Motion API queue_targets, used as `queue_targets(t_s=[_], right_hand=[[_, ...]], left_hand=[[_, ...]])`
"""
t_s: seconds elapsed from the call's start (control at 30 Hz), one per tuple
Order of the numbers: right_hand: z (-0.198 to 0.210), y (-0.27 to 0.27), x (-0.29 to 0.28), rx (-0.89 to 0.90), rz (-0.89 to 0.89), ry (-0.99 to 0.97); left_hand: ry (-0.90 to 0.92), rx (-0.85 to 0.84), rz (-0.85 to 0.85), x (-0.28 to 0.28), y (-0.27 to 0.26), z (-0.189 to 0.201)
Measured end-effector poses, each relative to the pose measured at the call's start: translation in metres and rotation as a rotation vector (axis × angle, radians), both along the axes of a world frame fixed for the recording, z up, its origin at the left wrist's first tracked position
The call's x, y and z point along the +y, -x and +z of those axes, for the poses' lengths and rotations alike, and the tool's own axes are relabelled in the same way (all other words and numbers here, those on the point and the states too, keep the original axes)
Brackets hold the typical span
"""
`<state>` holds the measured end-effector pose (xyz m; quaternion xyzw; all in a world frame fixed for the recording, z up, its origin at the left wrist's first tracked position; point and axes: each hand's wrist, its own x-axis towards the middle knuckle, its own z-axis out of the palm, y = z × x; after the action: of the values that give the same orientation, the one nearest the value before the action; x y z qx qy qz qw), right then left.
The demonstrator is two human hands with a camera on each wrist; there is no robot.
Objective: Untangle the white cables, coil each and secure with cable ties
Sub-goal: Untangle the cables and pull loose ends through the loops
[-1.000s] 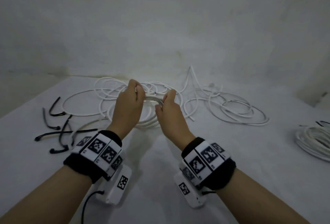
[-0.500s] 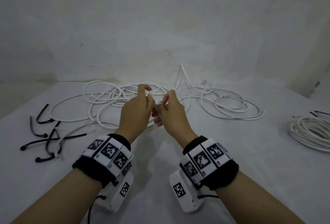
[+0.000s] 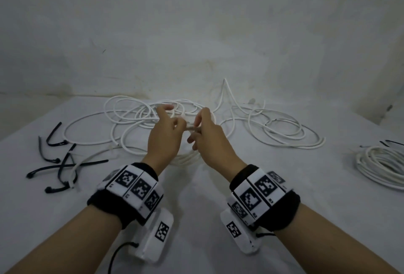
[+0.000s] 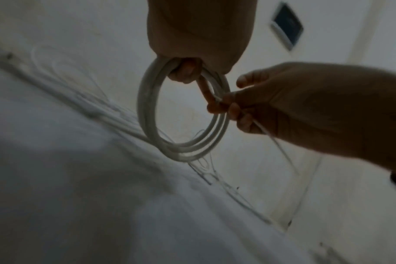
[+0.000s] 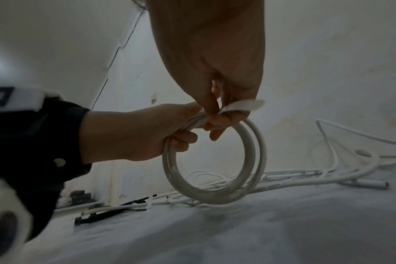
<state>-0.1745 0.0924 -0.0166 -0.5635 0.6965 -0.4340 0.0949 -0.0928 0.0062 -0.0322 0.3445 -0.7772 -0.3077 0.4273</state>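
Observation:
A small coil of white cable hangs upright just above the table. My left hand grips its top, fingers curled through the loop. My right hand pinches a white cable tie wrapped over the coil's top beside the left fingers. The tie's thin tail runs out below the right hand. In the head view the coil shows only partly below the two hands. Loose tangled white cables lie behind the hands and spread to the right.
Several black cable ties and a white one lie at the table's left. A finished white coil sits at the right edge. A wall stands close behind the white table.
Both hands have drawn together and lifted slightly with the coil. The right hand's fingers have shifted from gripping the coil to pinching the tie at its top.

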Motion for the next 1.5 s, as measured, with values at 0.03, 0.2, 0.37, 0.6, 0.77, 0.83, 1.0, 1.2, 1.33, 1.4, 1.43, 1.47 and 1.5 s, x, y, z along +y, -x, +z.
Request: queue_targets(t_s=[0.03, 0.2, 0.37, 0.6, 0.77, 0.83, 1.0, 1.2, 1.33, 1.4, 1.43, 1.47, 1.5], right_hand=[[0.000, 0.000, 0.001, 0.024, 0.026, -0.045], [0.003, 0.007, 0.003, 0.582, 0.002, -0.137], [0.000, 0.010, 0.005, 0.743, -0.005, 0.168], [0.007, 0.012, 0.008, 0.440, 0.159, 0.458], [0.012, 0.015, 0.014, -0.020, 0.231, 0.424], [0.012, 0.016, 0.015, -0.082, 0.242, 0.349], [0.008, 0.019, 0.012, 0.009, 0.157, 0.206], [0.010, 0.018, 0.013, 0.005, 0.073, 0.266], [0.010, 0.017, 0.014, -0.043, 0.042, 0.319], [0.009, 0.018, 0.015, -0.037, 0.030, 0.310], [0.009, 0.018, 0.015, -0.035, 0.029, 0.298], [0.008, 0.018, 0.016, -0.036, 0.029, 0.286], [0.008, 0.018, 0.016, -0.040, 0.030, 0.275]], left_hand=[[-0.009, -0.005, -0.004, 0.000, -0.001, -0.005], [0.070, -0.055, -0.006, -0.007, -0.003, -0.005], [0.166, -0.068, -0.029, -0.016, -0.010, 0.007], [0.174, 0.105, -0.001, -0.014, -0.016, 0.011], [0.182, 0.121, -0.003, -0.006, -0.013, 0.003], [0.188, 0.121, -0.005, -0.002, -0.011, 0.002], [0.187, 0.158, -0.006, 0.007, -0.006, 0.008], [0.276, 0.146, -0.002, 0.017, -0.003, 0.014], [0.285, 0.167, 0.016, 0.021, -0.003, 0.016], [0.288, 0.166, 0.026, 0.022, -0.002, 0.016], [0.291, 0.161, 0.035, 0.022, -0.002, 0.015], [0.294, 0.154, 0.043, 0.023, -0.001, 0.015], [0.297, 0.147, 0.051, 0.023, -0.001, 0.015]])
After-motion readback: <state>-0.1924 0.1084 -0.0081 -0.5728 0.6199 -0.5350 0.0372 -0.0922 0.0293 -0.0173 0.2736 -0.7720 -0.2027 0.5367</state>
